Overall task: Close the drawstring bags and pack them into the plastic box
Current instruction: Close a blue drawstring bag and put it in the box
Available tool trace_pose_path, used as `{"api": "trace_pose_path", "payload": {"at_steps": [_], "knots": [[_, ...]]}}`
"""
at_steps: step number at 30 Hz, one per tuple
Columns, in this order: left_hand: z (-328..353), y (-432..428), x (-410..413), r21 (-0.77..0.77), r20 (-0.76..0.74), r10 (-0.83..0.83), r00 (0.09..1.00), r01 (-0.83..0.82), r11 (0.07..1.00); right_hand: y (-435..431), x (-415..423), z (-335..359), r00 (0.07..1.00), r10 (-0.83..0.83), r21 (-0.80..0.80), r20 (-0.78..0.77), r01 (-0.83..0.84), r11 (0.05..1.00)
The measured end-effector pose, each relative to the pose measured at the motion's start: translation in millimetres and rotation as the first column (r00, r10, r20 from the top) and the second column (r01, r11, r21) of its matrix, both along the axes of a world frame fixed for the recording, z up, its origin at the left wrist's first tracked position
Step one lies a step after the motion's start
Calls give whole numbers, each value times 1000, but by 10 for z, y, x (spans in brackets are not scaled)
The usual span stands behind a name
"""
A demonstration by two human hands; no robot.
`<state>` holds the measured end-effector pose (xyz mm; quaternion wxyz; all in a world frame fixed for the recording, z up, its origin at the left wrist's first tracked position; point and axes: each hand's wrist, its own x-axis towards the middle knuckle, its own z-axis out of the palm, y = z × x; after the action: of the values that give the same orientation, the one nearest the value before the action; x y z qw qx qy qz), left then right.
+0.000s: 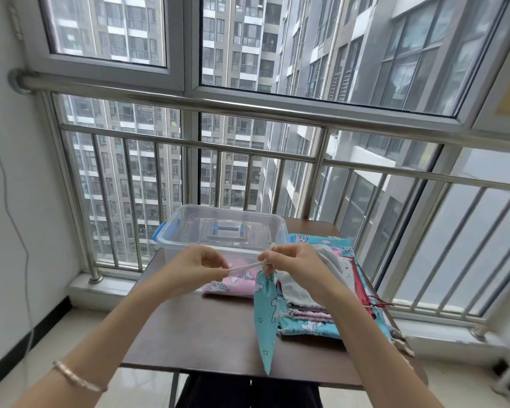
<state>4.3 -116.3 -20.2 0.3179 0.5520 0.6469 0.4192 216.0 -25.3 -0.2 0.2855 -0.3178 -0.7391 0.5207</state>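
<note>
A turquoise drawstring bag with white unicorn prints hangs over the table, its neck gathered under my right hand. My right hand pinches the gathered neck and cord. My left hand pinches the white drawstring, which runs taut between the two hands. A clear plastic box with blue latches stands at the far side of the table. A pink unicorn bag lies flat in front of the box. A stack of several bags lies on the right.
The small brown table stands against a steel railing and large windows. A white wall with a hanging cable is on the left. Dark trousers show below the table's near edge. A bracelet is on my left wrist.
</note>
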Motion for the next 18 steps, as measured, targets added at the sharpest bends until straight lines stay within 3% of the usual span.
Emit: {"api": "trace_pose_path", "payload": {"at_steps": [2, 5, 12, 18], "knots": [[46, 46, 87, 14, -90, -82, 993, 84, 996, -4, -30, 3, 1000, 23, 25, -1, -23, 999], [100, 145, 316, 92, -71, -182, 981, 188, 978, -12, -65, 6, 999, 44, 81, 28, -47, 996], [63, 276, 433, 225, -172, -16, 985, 55, 973, -7, -16, -10, 996, 4, 165, 88, -18, 986], [113, 279, 399, 102, -202, -59, 978, 80, 992, -4, -19, -28, 988, -29, 182, 153, 0, 983]]}}
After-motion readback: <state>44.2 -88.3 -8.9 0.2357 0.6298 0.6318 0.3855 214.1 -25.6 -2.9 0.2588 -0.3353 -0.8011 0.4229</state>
